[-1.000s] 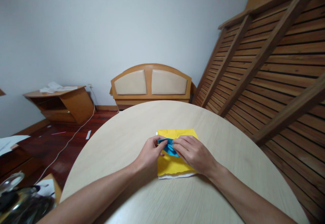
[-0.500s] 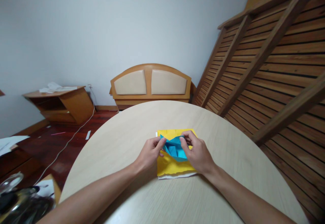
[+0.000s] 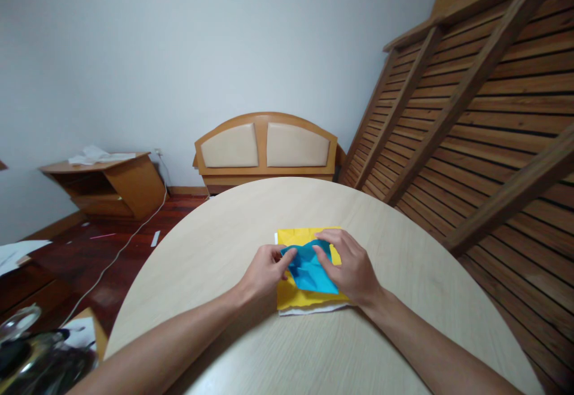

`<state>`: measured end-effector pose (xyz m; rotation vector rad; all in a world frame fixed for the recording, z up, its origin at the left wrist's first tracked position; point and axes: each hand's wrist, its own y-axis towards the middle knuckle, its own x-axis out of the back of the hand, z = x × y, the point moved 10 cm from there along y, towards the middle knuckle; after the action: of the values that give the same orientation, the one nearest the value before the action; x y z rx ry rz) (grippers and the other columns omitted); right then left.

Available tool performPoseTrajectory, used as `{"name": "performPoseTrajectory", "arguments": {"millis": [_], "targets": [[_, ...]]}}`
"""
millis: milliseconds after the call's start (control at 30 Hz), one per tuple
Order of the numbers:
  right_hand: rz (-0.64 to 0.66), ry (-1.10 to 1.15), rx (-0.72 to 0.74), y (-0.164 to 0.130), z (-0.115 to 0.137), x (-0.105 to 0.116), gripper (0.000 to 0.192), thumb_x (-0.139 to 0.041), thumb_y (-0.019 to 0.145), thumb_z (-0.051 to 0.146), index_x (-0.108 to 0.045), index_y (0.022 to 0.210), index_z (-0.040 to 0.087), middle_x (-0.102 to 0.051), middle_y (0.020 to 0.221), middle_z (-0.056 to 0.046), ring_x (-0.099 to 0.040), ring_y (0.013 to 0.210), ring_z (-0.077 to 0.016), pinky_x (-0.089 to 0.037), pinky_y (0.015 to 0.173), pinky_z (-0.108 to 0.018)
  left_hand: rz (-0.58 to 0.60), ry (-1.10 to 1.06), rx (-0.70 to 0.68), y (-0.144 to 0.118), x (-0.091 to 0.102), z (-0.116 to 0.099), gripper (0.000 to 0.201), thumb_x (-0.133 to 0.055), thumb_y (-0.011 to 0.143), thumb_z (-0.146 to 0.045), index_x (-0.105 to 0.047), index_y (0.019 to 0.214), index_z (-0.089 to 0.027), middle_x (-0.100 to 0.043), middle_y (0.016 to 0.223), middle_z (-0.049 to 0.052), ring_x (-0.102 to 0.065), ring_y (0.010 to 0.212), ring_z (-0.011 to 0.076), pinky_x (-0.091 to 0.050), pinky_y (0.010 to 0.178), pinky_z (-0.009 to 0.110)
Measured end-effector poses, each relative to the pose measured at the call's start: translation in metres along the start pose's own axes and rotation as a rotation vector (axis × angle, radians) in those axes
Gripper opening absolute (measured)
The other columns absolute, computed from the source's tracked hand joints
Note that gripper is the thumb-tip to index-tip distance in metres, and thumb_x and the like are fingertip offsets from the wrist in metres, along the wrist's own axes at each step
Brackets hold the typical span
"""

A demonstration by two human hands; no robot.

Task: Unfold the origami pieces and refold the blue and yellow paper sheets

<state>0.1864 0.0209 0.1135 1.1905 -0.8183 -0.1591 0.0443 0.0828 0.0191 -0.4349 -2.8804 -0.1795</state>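
Observation:
A creased blue paper (image 3: 309,272) lies partly unfolded on a yellow sheet (image 3: 296,296) in the middle of the round pale wooden table (image 3: 251,227). My left hand (image 3: 262,272) pinches the blue paper's left corner. My right hand (image 3: 352,269) holds its upper right part, fingers over the edge. A white sheet (image 3: 309,310) shows under the yellow one at its near edge.
A wooden headboard (image 3: 266,147) leans against the far wall. A slatted wooden frame (image 3: 470,114) stands at the right. At the left stand a low wooden shelf (image 3: 107,183) with papers, a white cable (image 3: 121,248) on the dark floor, and shiny objects (image 3: 31,353) at the bottom corner.
The blue paper went from a small folded piece between my fingertips to a wider, flatter shape. My right hand moved right and back as the paper spread open.

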Motion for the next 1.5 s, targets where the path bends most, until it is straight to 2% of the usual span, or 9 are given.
{"name": "performPoseTrajectory", "arguments": {"millis": [100,200,333,600,800,900,1067,1267,1500], "targets": [[-0.04,-0.097,0.113,0.002,0.017,0.007,0.005,-0.061,0.091,0.017,-0.062,0.095,0.021,-0.07,0.087,-0.005,-0.062,0.082,-0.0198,-0.045,0.076,-0.034,-0.065,0.008,-0.019,0.001,0.009,-0.003,0.058,-0.055,0.084,-0.065,-0.066,0.068,-0.011,-0.061,0.06,0.005,-0.054,0.054,0.0134,-0.048,0.052,0.025],[0.085,-0.136,0.169,0.003,0.029,-0.004,0.004,-0.064,0.092,0.024,-0.065,0.089,0.023,-0.07,0.078,0.0,-0.058,0.077,-0.0191,-0.038,0.076,-0.036,-0.098,0.011,-0.049,0.0,0.015,-0.009,0.059,-0.053,0.085,-0.067,-0.069,0.077,-0.011,-0.064,0.065,0.006,-0.057,0.058,0.0149,-0.051,0.054,0.026],[0.175,-0.127,0.167,0.002,0.03,-0.016,0.014,-0.058,0.097,0.031,-0.069,0.099,0.024,-0.072,0.082,0.0,-0.057,0.08,-0.0197,-0.034,0.079,-0.036,-0.123,0.029,-0.075,0.0,0.019,-0.013,0.06,-0.051,0.087,-0.066,-0.071,0.08,-0.01,-0.066,0.067,0.006,-0.057,0.06,0.0152,-0.049,0.054,0.025],[0.213,-0.126,0.24,-0.002,0.032,-0.021,0.013,-0.059,0.096,0.024,-0.072,0.097,0.025,-0.075,0.085,0.0,-0.059,0.082,-0.0176,-0.033,0.08,-0.034,-0.143,0.026,-0.064,0.0,0.021,-0.01,0.059,-0.049,0.088,-0.065,-0.069,0.078,-0.011,-0.067,0.071,0.008,-0.059,0.063,0.017,-0.049,0.055,0.026],[0.242,-0.04,0.126,0.0,0.024,-0.025,0.011,-0.06,0.096,0.026,-0.071,0.094,0.023,-0.075,0.086,0.001,-0.065,0.081,-0.0164,-0.036,0.08,-0.033,-0.144,0.027,-0.072,-0.001,0.021,-0.012,0.058,-0.049,0.088,-0.065,-0.065,0.075,-0.011,-0.063,0.068,0.005,-0.057,0.064,0.0166,-0.05,0.056,0.026],[0.218,-0.023,0.052,0.001,0.018,-0.024,0.011,-0.061,0.095,0.029,-0.07,0.093,0.023,-0.075,0.086,0.001,-0.065,0.08,-0.0166,-0.037,0.08,-0.034,-0.146,0.014,-0.064,-0.002,0.021,-0.012,0.057,-0.05,0.087,-0.065,-0.066,0.074,-0.012,-0.063,0.068,0.005,-0.056,0.063,0.0161,-0.05,0.056,0.026],[0.163,-0.017,0.014,0.002,0.014,-0.019,0.012,-0.061,0.095,0.03,-0.07,0.095,0.022,-0.076,0.088,0.0,-0.066,0.08,-0.0173,-0.038,0.08,-0.034,-0.155,-0.007,-0.053,-0.002,0.021,-0.012,0.059,-0.051,0.086,-0.067,-0.068,0.076,-0.012,-0.066,0.07,0.007,-0.058,0.064,0.0169,-0.051,0.057,0.027],[0.169,-0.042,0.074,0.0,0.018,-0.018,0.01,-0.062,0.095,0.026,-0.072,0.097,0.024,-0.077,0.091,0.001,-0.067,0.081,-0.0168,-0.039,0.082,-0.035,-0.165,-0.033,-0.037,-0.001,0.022,-0.011,0.06,-0.052,0.083,-0.07,-0.065,0.072,-0.013,-0.067,0.068,0.008,-0.06,0.061,0.0169,-0.051,0.055,0.027],[0.195,-0.061,0.164,-0.003,0.025,-0.019,0.017,-0.057,0.097,0.02,-0.07,0.107,0.026,-0.078,0.102,0.002,-0.072,0.089,-0.0152,-0.039,0.089,-0.036,-0.169,-0.026,-0.031,0.0,0.022,-0.009,0.06,-0.052,0.082,-0.071,-0.063,0.07,-0.013,-0.067,0.067,0.008,-0.06,0.06,0.017,-0.051,0.056,0.028]]}}
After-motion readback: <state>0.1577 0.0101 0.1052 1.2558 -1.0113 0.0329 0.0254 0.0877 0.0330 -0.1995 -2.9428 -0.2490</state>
